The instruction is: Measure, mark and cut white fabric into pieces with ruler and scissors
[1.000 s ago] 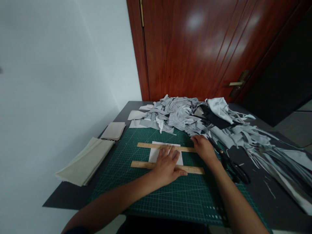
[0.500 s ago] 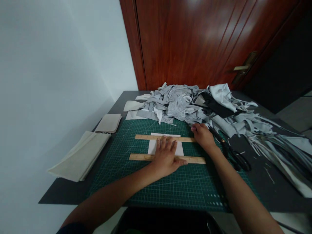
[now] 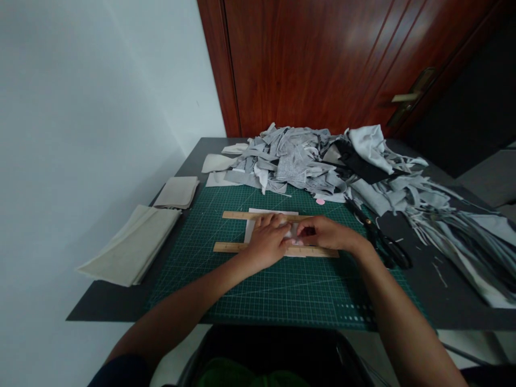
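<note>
On the green cutting mat, a white sheet lies flat under two wooden rulers, one near its far edge, one near its close edge. Left hand open, palm down over it; right hand curled at its right part, cannot tell whether gripping. Sheet looks light and pliable, cloth or paper unclear; best taken by a corner. Rulers likely stiff, easily nudged; ends offer holds. Gridded room toward the person; scissors limit the right, scrap heap the far side.
</note>
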{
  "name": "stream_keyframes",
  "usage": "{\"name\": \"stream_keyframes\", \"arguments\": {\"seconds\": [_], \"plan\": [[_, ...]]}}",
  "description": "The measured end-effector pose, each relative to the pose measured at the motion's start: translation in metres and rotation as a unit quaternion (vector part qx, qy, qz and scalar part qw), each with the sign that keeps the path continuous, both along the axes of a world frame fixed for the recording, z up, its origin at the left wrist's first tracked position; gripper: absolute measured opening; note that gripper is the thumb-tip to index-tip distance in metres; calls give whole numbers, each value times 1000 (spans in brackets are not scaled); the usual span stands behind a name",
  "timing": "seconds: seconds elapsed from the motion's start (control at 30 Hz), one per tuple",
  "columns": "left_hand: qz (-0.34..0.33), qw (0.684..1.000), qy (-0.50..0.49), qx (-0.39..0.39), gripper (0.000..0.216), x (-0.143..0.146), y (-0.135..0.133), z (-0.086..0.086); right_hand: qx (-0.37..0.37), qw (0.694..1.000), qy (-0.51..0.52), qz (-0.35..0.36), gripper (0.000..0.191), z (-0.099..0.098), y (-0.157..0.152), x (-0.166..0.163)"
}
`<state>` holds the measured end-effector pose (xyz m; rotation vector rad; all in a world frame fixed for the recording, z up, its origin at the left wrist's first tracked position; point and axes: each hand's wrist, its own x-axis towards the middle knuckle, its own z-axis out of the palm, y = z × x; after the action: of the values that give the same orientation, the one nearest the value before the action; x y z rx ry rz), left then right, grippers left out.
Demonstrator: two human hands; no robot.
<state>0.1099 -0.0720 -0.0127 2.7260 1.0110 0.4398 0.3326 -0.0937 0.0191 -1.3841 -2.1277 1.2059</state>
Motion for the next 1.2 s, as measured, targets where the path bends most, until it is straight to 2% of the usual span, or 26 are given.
{"name": "stream_keyframes", "arguments": {"seconds": [0.13,0.3,0.43,0.57,0.67,0.93,1.2], "plan": [[1,1000,0,1,40,-1,4,-3,-38,998,-44,-9,5,1,-4,-1],[-11,999,3,-46,42,-6,11,-7,-25,998,-57,8,6,-5,-3,0],[-50,994,29,-90,39,-15,28,2,-29,998,-52,11,7,-10,-3,1],[-106,987,66,-97,45,-23,47,10,-18,998,-61,25,6,-11,-3,3],[-118,986,76,-95,47,-26,54,11,-14,996,-76,32,5,-9,-3,3],[-105,988,67,-93,49,-25,55,4,-4,994,-99,34,7,-5,-6,0],[-105,987,69,-101,47,-24,51,13,-13,997,-76,31,6,-6,-5,1]]}}
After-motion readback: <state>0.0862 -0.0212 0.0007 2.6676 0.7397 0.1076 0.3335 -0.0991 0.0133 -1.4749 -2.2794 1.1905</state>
